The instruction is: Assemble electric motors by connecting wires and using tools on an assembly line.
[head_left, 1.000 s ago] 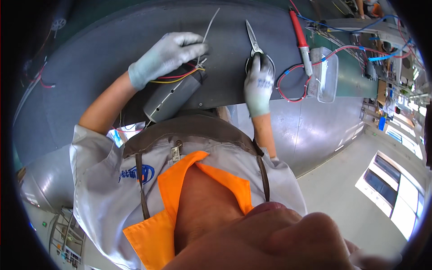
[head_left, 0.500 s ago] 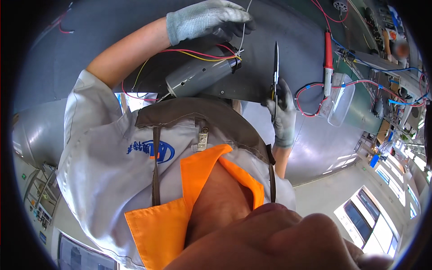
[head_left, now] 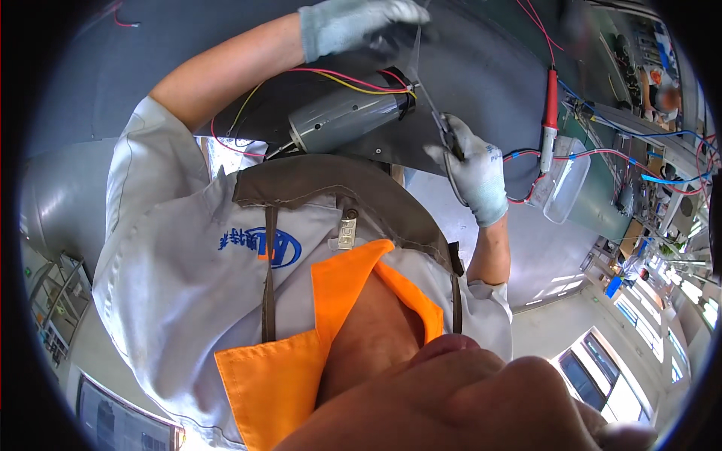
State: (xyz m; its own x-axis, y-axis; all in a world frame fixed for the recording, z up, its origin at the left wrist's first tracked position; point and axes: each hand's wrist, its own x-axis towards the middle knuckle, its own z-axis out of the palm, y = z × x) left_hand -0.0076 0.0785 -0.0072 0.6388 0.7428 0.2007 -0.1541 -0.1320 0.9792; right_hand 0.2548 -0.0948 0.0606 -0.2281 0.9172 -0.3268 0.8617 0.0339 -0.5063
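Note:
A grey cylindrical motor [head_left: 342, 120] lies on the dark worktop before me, with red and yellow wires [head_left: 342, 78] running along its far side. At its right end a white cable tie [head_left: 417, 52] is around the wires, its long tail rising away from them. My left hand [head_left: 361, 28], in a grey-white work glove, is closed on that tail near the top edge. Scissors [head_left: 440, 124] are in my gloved right hand [head_left: 477, 167], fingers in the handles. Their blades point at the base of the tie, close to the wires; whether they touch it I cannot tell.
Right of my right hand lies a red-and-white soldering-iron-like tool [head_left: 550, 113] with a looped red cable, beside a clear plastic tray [head_left: 564, 184]. A loose red wire [head_left: 124, 24] lies at the far left. Another person [head_left: 663, 98] is at the far right.
My right hand has brought the scissors left and away from me, up to the cable tie. My left hand has shifted slightly farther away with the tail, which looks tauter.

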